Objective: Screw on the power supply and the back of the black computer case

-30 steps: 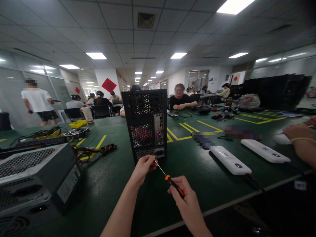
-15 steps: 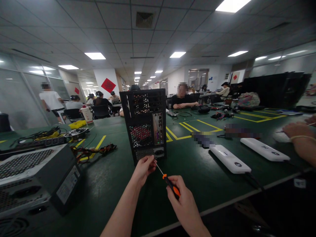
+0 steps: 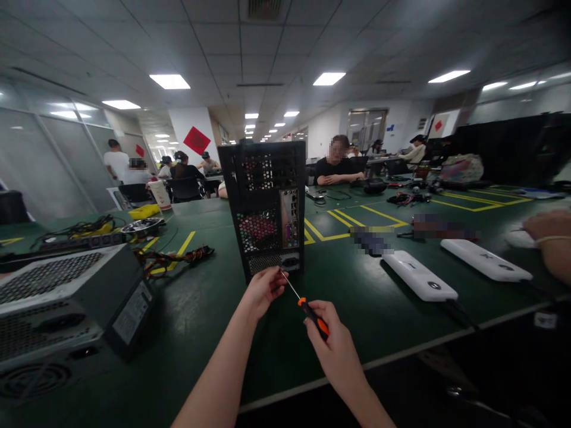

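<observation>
A black computer case (image 3: 267,199) stands upright on the green table with its vented back and port panel facing me. My right hand (image 3: 336,339) is wrapped round the black and orange handle of a screwdriver (image 3: 316,318). The screwdriver's thin shaft points up and left to the fingertips of my left hand (image 3: 266,290). Those fingers are pinched at the tip, just in front of the case's lower back edge. Whatever small thing they may hold is too small to make out.
Grey power supplies (image 3: 75,297) sit at the left, with a bundle of cables (image 3: 178,260) beside them. Two white power banks (image 3: 419,276) lie at the right. A co-worker's hand (image 3: 551,229) is at the far right. Another person (image 3: 339,169) sits across the table (image 3: 187,351).
The view has tilted down a little, so the scene sits higher or shifts slightly. My hands keep the same hold, the screwdriver tip still at my left fingers.
</observation>
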A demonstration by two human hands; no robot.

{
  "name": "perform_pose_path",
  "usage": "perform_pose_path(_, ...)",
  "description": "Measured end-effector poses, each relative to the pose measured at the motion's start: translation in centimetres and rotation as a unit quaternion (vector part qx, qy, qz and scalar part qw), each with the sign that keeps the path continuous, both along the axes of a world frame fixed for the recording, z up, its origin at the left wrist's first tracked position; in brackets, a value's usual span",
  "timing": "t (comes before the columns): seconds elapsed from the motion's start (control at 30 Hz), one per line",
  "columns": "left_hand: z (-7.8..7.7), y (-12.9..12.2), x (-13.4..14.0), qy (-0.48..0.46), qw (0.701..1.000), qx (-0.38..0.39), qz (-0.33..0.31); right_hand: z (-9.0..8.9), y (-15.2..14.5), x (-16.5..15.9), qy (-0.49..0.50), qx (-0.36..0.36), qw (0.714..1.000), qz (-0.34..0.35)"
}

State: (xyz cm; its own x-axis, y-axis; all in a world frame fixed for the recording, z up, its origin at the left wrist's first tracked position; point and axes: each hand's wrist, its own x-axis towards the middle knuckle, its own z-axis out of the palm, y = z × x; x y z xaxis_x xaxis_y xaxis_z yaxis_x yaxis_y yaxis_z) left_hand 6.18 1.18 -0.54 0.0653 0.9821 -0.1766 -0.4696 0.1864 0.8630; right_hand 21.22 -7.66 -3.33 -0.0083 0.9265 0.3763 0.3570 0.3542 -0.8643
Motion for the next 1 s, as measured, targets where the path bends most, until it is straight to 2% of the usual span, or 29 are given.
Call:
perform_pose_path(0.3,-0.4,0.2,-0.4,0.020,1.000,0.001,-0.019,0.2,0.0,0.1,0.002,0.005,1.000,0.010)
perform_pose_path(0.57,-1.3,0.8,-0.4,0.093,0.995,0.022,-0.015,-0.2,0.3,0.2,0.002,-0.009,1.000,0.010)
perform_pose_path(1.0,-1.5,0.8,0.2,0.069,0.997,-0.003,-0.018,-0.8,0.8,1.0,0.024,-0.029,0.999,-0.003)
